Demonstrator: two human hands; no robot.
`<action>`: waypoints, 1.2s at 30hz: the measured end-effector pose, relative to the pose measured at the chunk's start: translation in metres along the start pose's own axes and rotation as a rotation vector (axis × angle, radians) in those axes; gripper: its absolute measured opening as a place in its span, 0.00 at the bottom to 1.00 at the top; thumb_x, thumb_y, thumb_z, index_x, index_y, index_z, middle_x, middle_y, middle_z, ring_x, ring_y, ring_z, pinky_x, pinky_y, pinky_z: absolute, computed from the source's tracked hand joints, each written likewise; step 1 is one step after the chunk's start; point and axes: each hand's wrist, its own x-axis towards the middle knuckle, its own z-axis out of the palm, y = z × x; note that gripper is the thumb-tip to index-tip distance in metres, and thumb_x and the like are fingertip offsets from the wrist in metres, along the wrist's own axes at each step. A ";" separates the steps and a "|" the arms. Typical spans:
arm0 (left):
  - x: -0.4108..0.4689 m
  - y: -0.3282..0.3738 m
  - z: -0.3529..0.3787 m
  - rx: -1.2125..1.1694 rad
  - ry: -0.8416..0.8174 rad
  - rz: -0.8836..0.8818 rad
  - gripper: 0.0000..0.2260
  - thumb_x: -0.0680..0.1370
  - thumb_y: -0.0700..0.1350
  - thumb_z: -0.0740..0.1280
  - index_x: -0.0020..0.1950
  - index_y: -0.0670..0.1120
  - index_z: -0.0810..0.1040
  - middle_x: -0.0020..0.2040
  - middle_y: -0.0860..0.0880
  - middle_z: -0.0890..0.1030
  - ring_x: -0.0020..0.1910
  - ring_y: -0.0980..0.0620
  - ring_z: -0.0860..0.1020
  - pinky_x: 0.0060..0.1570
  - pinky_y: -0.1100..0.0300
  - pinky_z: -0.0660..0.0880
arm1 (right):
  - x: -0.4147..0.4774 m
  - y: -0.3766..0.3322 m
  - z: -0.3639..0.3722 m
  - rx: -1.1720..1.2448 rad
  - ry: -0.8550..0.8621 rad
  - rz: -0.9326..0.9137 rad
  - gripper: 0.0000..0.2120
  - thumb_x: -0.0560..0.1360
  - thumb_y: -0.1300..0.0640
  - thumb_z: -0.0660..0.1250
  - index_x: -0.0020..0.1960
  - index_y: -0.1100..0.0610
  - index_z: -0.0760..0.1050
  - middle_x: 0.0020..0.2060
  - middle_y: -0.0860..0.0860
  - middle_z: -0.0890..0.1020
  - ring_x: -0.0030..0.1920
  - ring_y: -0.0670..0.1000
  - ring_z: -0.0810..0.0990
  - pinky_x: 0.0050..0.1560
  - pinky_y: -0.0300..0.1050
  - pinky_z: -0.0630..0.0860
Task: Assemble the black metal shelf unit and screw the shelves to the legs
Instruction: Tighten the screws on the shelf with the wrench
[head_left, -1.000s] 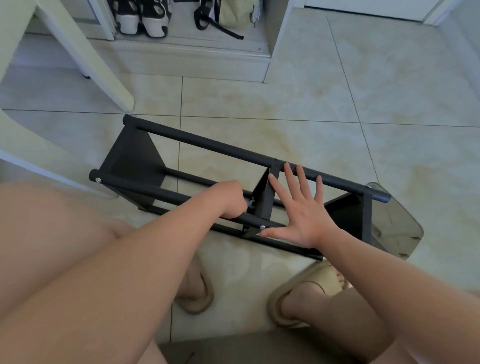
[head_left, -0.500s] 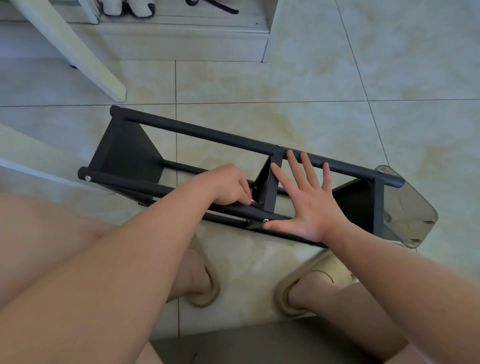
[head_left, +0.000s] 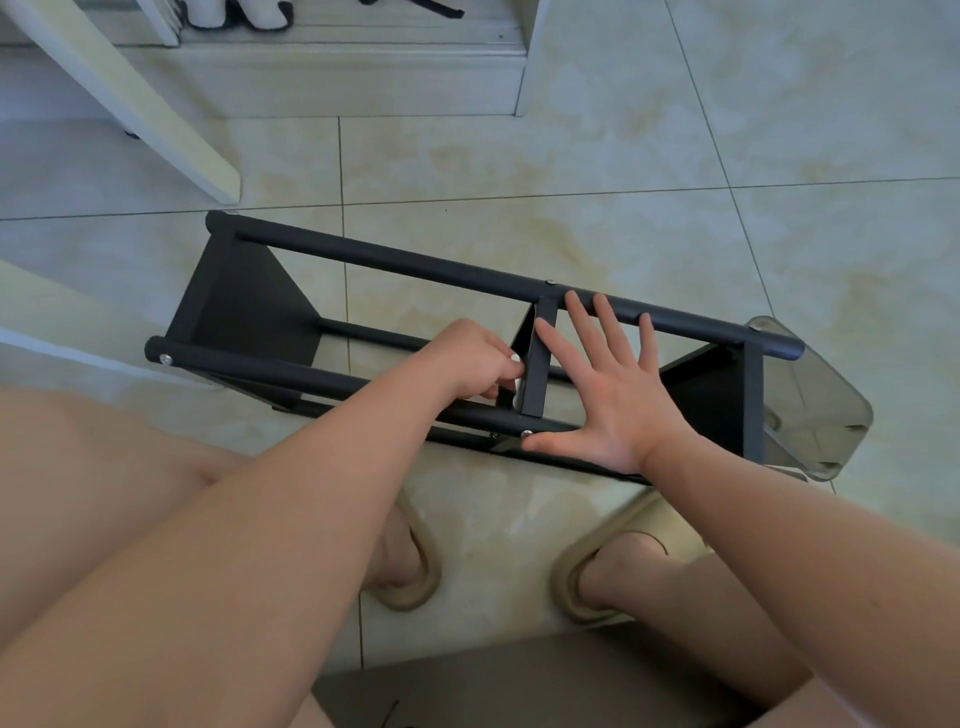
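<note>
— Black metal unit (head_left: 244, 306): where is it?
— On its side on the tile floor (head_left: 571, 156).
— And the hands?
— Left hand (head_left: 470, 358) has curled fingers, pinching a silvery bit (head_left: 516, 358) at the middle shelf (head_left: 537, 364). Right hand (head_left: 613, 395) lies flat across the legs (head_left: 415, 270), fingers spread wide.

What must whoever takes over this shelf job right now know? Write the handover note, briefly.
Left hand: fingers curled, pinching a small silvery part at the middle shelf; too small to identify.
Right hand: open, flat across the near leg and far leg.
Shelf unit lies on its side on the tiled floor.
Done: three shelves sit between the legs; screw heads show on both upper legs.
Left: finish fastening the middle shelf; the underside joints are hidden, so check them.
</note>
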 end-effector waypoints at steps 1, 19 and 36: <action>0.000 0.000 0.001 -0.002 0.019 0.001 0.02 0.76 0.48 0.71 0.44 0.52 0.81 0.37 0.56 0.84 0.34 0.56 0.79 0.35 0.63 0.68 | 0.000 0.000 0.000 0.002 0.002 0.000 0.56 0.64 0.14 0.49 0.82 0.41 0.38 0.81 0.50 0.35 0.80 0.57 0.32 0.76 0.70 0.33; -0.002 0.003 -0.002 -0.095 0.019 0.016 0.04 0.80 0.48 0.68 0.49 0.50 0.81 0.40 0.56 0.84 0.38 0.57 0.80 0.38 0.62 0.69 | 0.000 0.000 0.000 -0.001 0.008 -0.002 0.56 0.64 0.15 0.48 0.83 0.42 0.41 0.82 0.50 0.37 0.81 0.57 0.33 0.76 0.70 0.34; -0.003 0.007 -0.002 -0.070 -0.065 -0.077 0.08 0.81 0.48 0.65 0.48 0.46 0.80 0.36 0.57 0.84 0.42 0.55 0.80 0.47 0.57 0.72 | 0.000 0.000 -0.001 -0.006 0.004 -0.003 0.56 0.64 0.15 0.49 0.83 0.42 0.40 0.82 0.51 0.37 0.81 0.57 0.33 0.76 0.70 0.34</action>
